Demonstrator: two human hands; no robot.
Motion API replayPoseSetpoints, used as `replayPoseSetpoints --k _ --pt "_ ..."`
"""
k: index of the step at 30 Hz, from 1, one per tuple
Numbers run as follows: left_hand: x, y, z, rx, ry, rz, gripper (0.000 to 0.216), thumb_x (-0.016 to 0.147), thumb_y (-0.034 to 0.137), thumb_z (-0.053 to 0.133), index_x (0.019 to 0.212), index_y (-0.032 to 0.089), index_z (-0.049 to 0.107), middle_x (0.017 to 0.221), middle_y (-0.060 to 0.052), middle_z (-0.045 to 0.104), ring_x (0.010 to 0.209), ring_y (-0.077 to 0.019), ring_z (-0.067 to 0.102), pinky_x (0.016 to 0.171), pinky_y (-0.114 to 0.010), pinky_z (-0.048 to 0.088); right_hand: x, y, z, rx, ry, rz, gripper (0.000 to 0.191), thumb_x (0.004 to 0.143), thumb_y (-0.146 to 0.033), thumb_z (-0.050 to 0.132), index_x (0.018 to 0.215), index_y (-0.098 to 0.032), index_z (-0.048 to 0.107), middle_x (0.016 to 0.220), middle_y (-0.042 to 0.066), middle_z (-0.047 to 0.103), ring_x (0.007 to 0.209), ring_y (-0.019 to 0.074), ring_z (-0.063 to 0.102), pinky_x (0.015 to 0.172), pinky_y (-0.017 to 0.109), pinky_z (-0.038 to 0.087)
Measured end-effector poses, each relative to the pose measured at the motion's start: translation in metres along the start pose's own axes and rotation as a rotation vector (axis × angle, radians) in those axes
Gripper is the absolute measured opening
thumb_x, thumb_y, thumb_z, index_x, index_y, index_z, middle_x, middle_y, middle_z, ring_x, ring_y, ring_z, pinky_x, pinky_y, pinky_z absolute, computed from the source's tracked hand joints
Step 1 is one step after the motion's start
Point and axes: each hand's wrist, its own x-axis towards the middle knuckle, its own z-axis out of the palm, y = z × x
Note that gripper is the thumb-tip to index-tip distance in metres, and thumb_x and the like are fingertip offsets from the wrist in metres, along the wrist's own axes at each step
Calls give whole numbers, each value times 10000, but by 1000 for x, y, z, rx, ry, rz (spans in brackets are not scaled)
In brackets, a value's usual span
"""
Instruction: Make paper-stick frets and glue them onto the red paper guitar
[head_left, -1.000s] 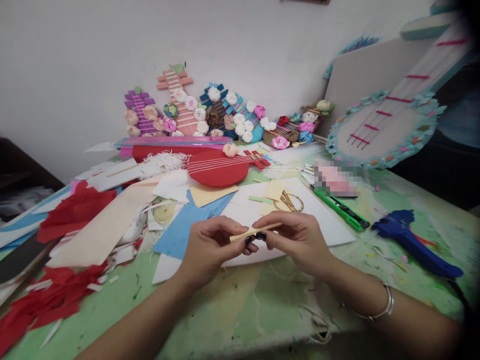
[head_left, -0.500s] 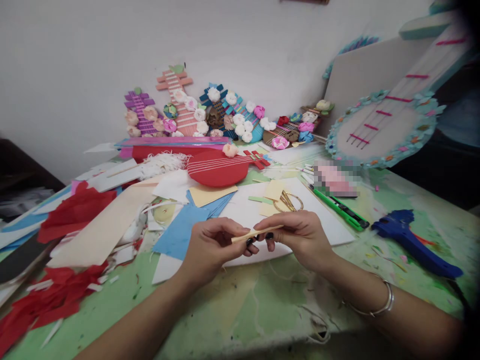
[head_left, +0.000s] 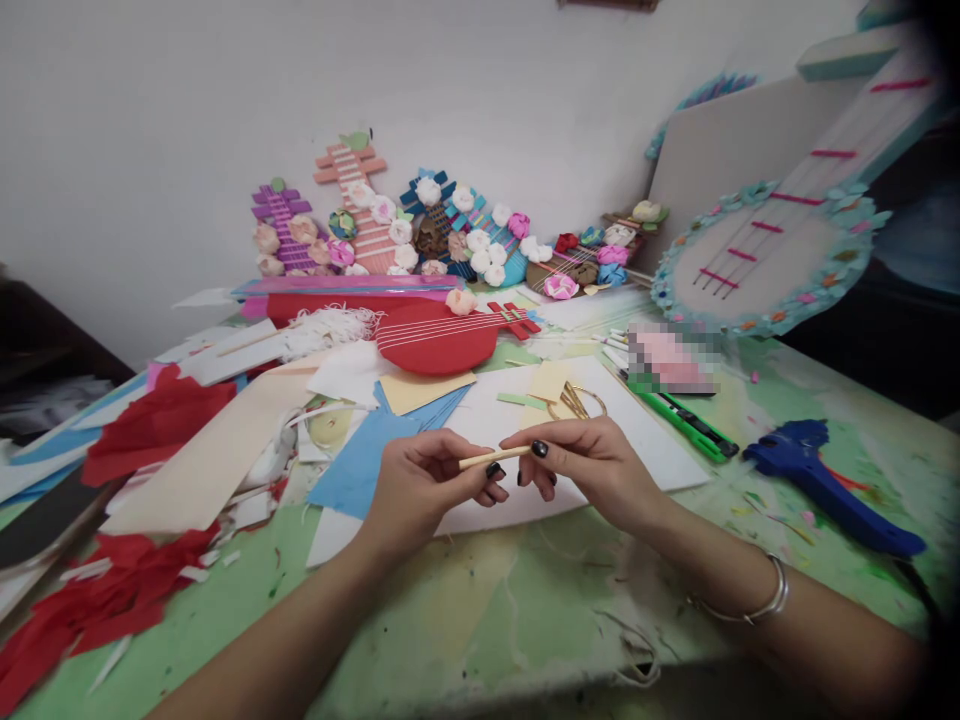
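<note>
A thin, pale yellow roll [head_left: 495, 458], which looks like rolled paper, lies level between my two hands above a white sheet [head_left: 480, 518]. My left hand [head_left: 431, 475] pinches its left part between thumb and fingers. My right hand [head_left: 585, 462] has thumb and forefinger closed on its right end. Blue paper sheets [head_left: 352, 470] lie just behind my left hand. Beyond my right hand are gold-handled scissors [head_left: 577, 403] and yellow paper pieces [head_left: 550, 380]. A red paper lute [head_left: 439, 338] with white strings rests farther back.
At right lie a green utility knife [head_left: 694, 425] and a blue glue gun [head_left: 832, 485]. Red crepe paper [head_left: 150, 425] and scraps spread over the left side. Several decorated paper instruments [head_left: 360, 215] lean on the wall; a large one [head_left: 765, 250] stands at right.
The yellow piece looked like a wider, flatter strip and is now a narrow roll. My right thumb has moved onto its front, and the right-hand fingers have shifted along it.
</note>
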Motion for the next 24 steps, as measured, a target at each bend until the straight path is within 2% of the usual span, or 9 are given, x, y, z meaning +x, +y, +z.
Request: replayPoseSetpoints --k 4,12,24 --pt "2 -2 0 -29 -15 0 113 675 172 709 688 110 615 601 -41 693 534 -165 668 498 -234 561 2 3 -3 40 -8 67 233 824 -266 569 971 -132 691 642 35 624 478 66 489 468 213 391" --pt "5 -6 -2 -37 -4 -15 124 705 185 692 765 111 613 613 -38 694 572 -168 676 539 -237 563 2 5 0 111 3 118 227 811 -237 577 991 -155 689 669 31 633 514 73 506 511 225 406" --pt "2 -2 0 -58 -7 4 119 683 156 702 741 111 609 585 -31 691 525 -151 665 487 -202 548 0 6 3 125 -8 83 197 785 -193 604 946 -149 707 681 39 636 537 77 508 528 235 427"
